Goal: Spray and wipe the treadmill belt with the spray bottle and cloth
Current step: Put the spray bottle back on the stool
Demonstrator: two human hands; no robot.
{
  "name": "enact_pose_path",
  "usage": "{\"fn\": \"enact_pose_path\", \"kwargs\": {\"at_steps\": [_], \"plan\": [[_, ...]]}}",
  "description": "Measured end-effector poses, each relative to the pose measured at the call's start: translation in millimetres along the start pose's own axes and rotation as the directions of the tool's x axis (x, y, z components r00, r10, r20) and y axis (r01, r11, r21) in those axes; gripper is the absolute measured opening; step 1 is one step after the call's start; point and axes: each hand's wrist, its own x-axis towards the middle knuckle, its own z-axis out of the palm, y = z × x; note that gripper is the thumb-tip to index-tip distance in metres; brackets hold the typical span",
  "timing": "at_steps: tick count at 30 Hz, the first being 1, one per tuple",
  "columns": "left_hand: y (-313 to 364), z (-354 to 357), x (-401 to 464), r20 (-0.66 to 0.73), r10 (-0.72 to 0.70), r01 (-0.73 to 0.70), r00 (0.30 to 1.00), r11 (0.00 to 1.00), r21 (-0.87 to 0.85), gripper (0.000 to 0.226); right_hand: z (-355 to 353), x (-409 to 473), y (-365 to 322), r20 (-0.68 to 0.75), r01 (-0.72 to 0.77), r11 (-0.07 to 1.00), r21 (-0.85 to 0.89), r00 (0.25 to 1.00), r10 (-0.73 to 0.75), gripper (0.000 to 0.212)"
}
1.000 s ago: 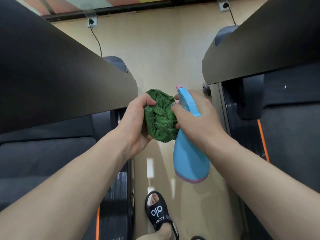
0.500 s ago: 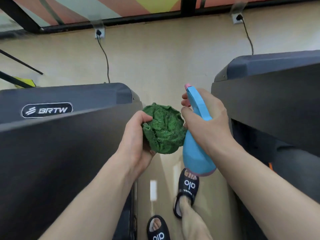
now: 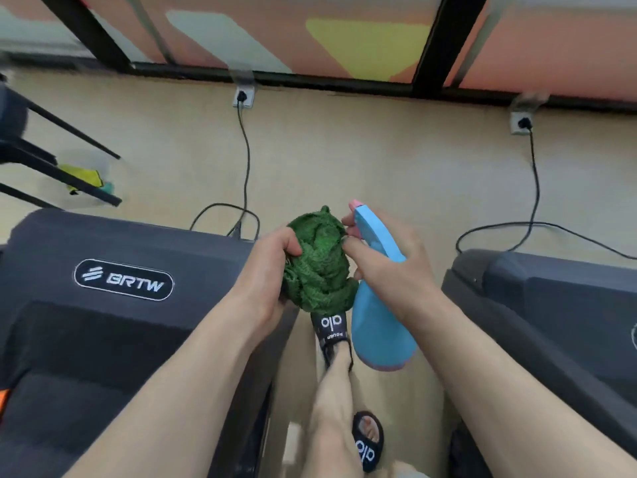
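Note:
My left hand [image 3: 265, 270] grips a bunched green cloth [image 3: 317, 263] in mid-air, between two treadmills. My right hand [image 3: 393, 267] holds a blue spray bottle [image 3: 379, 326] with a pink nozzle and pink base, right beside the cloth and touching it. The bottle's nozzle points away from me. The left treadmill [image 3: 113, 322] carries a BRTW badge on its dark front hood. Only the front hood of the right treadmill [image 3: 551, 305] is in view. No belt surface shows clearly.
My feet in black slides [image 3: 331, 329] stand on the beige floor in the gap between the machines. Two power cables [image 3: 245, 160] run from wall sockets [image 3: 520, 123] to the treadmills. A black metal frame [image 3: 51, 167] with a yellow rag stands at far left.
I have walked forward along the gap; the treadmill consoles passed out of view and the front hoods and wall sockets came in. Both hands keep the same hold on cloth and bottle.

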Motion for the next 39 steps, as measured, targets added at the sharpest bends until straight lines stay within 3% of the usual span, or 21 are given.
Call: {"fn": "enact_pose_path", "kwargs": {"at_steps": [3, 8, 13, 15, 18, 22, 24, 27, 29, 33, 39], "plan": [[50.8, -1.0, 32.3, 0.105, -0.007, 0.012, 0.994, 0.999, -0.051, 0.027, 10.8, 50.4, -40.8, 0.069, 0.044, 0.999, -0.031, 0.997, -0.041, 0.023], [137.8, -13.2, 71.7, 0.126, 0.044, -0.046, 0.991, 0.999, 0.014, 0.026, 29.1, 135.9, -117.8, 0.407, 0.170, 0.983, -0.070, 0.905, -0.127, 0.040], [211.6, -23.0, 105.3, 0.196, 0.059, -0.058, 0.979, 0.998, -0.009, 0.036, 50.8, 212.9, -175.1, 0.434, 0.007, 1.000, -0.004, 0.901, -0.005, 0.051], [242.2, -25.0, 118.2, 0.161, 0.072, -0.069, 0.984, 0.997, -0.025, 0.032, 60.0, 241.9, -194.0, 0.460, 0.001, 1.000, -0.019, 0.888, 0.008, 0.043], [283.4, -31.8, 141.5, 0.061, 0.051, -0.048, 0.997, 0.998, -0.042, 0.059, 73.5, 285.3, -218.6, 0.486, 0.064, 0.996, -0.070, 0.874, -0.022, 0.039], [335.5, -32.7, 172.0, 0.002, 0.023, -0.023, 1.000, 0.998, -0.050, 0.061, 85.4, 342.6, -261.3, 0.547, 0.123, 0.983, -0.139, 0.836, -0.027, 0.034], [359.9, -31.4, 184.5, -0.029, 0.016, -0.018, 0.999, 0.998, -0.064, 0.052, 92.0, 371.2, -284.9, 0.579, 0.151, 0.970, -0.190, 0.815, -0.014, 0.029], [396.4, -33.8, 204.6, -0.091, 0.051, -0.057, 0.994, 0.996, -0.065, 0.015, 108.3, 411.5, -320.4, 0.647, 0.194, 0.954, -0.228, 0.763, -0.001, 0.027], [417.4, -43.1, 216.9, -0.134, 0.066, -0.076, 0.989, 0.995, -0.070, 0.003, 126.1, 433.6, -344.8, 0.697, 0.260, 0.937, -0.231, 0.716, -0.027, 0.027], [453.8, -78.3, 240.7, -0.235, 0.097, -0.111, 0.967, 0.993, -0.048, 0.021, 176.5, 469.8, -385.7, 0.760, 0.428, 0.868, -0.252, 0.642, -0.096, 0.021], [494.4, -159.6, 276.6, -0.334, 0.102, -0.078, 0.937, 0.993, 0.084, 0.036, 274.7, 506.5, -427.9, 0.825, 0.475, 0.857, -0.200, 0.553, -0.114, 0.032]]}}
